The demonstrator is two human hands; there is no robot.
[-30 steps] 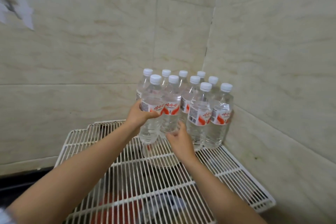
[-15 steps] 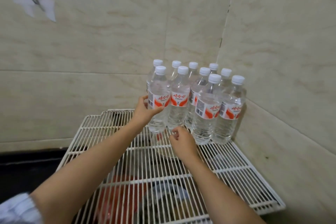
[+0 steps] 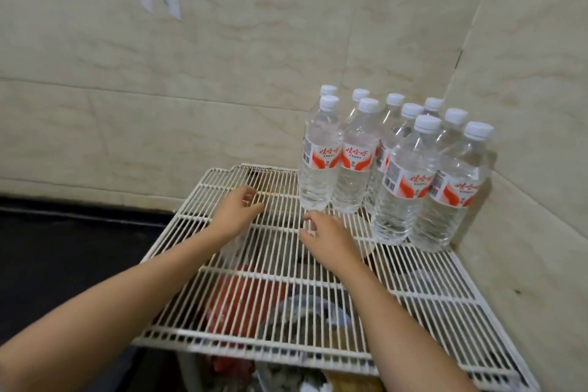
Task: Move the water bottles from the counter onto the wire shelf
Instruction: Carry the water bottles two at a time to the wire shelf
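Note:
Several clear water bottles point(image 3: 391, 165) with white caps and red-and-white labels stand upright in a cluster at the far right corner of the white wire shelf point(image 3: 286, 267). The leftmost front bottle point(image 3: 319, 162) stands free on the wires. My left hand point(image 3: 237, 208) hovers over the shelf to the left of the cluster, fingers loosely curled, holding nothing. My right hand point(image 3: 324, 237) hovers just in front of the leftmost bottles, fingers loosely curled and empty.
Tiled walls point(image 3: 222, 73) close the corner behind and right of the shelf. A dark counter point(image 3: 63, 248) lies to the left. Under the wires sit a red object point(image 3: 241, 299) and other blurred items.
My left hand let go of the leftmost bottle, which now stands on the shelf. Both hands drew back from the cluster toward me, and the view swung left.

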